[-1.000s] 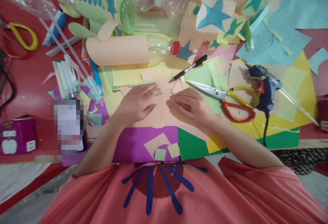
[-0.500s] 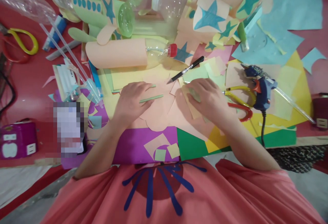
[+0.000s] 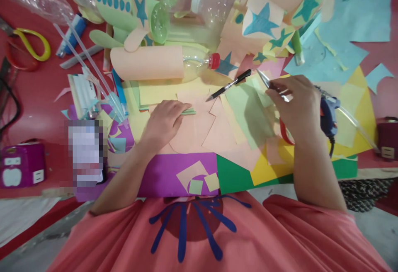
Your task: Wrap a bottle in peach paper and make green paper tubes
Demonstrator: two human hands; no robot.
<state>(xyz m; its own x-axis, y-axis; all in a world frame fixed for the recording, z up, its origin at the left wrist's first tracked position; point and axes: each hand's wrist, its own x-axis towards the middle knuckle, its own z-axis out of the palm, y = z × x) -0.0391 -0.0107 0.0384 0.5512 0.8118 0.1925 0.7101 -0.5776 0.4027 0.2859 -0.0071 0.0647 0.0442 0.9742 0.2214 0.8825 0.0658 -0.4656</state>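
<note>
My left hand point(image 3: 163, 125) rests on peach paper point(image 3: 189, 137), its fingers closed on thin green paper strips point(image 3: 188, 111). On the right, my right hand point(image 3: 300, 104) has its fingers round a pair of scissors point(image 3: 263, 78). The metal blade tips point up and left, and part of a red handle shows below the hand. A black pen point(image 3: 228, 85) lies between the hands. Light green paper point(image 3: 248, 112) is spread just left of the scissors. Behind the peach paper lies a plastic bottle point(image 3: 191, 62) wrapped in peach paper, with a red cap.
A blue glue gun point(image 3: 328, 116) lies right of my right hand, its cord running toward me. Other bottles and star-decorated paper point(image 3: 261, 21) crowd the back. At left are a blurred phone point(image 3: 85, 151), yellow-and-red scissors point(image 3: 32, 48) and a purple box point(image 3: 23, 166).
My right hand has moved right from the green paper and picked up the scissors. In my left hand the green strips, formerly apart, are now together.
</note>
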